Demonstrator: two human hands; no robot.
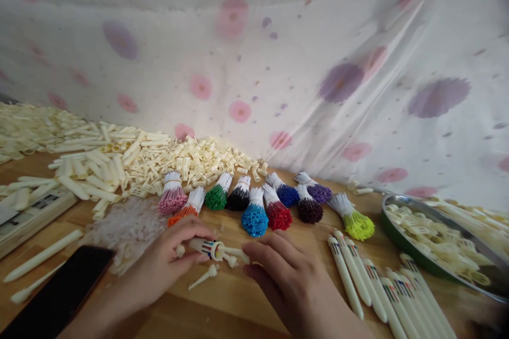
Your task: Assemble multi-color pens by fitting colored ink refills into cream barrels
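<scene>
At the far left, a heap of cream plastic tubes [99, 161] is spread over the wooden surface [222, 302], and a flat cream device [27, 216] is seen at the edge. In front of it, a long cream stick [42, 256] and a black phone [59, 291] are laid near the lower corner. A pile of small translucent bits [127, 228] is heaped just beside the phone.

The left hand [167, 264] is rested on the surface, and its grip is closed around a cream pen barrel [207, 248] with coloured stripes near its open end. The barrel is held low over the surface, between the two hands, with its open end turned to the right. A small white pin [204, 277] is left lying just below it.

The right hand [288, 278] is held palm down with bent fingers, whose tips are placed at a thin white piece [235, 255] jutting from the barrel; whether its grip is closed on that piece cannot be told.

Behind the hands, bundles of refills are fanned out in a row: pink [172, 197], orange [186, 212], green [217, 194], black [238, 197], blue [254, 216], red [276, 212], dark purple [309, 207] and yellow-green [355, 221]. To the right, finished pens [377, 288] are lined up side by side, and a metal bowl [392, 230] filled with cream parts is set at the edge. A flowered cloth [278, 63] is hung behind everything.
</scene>
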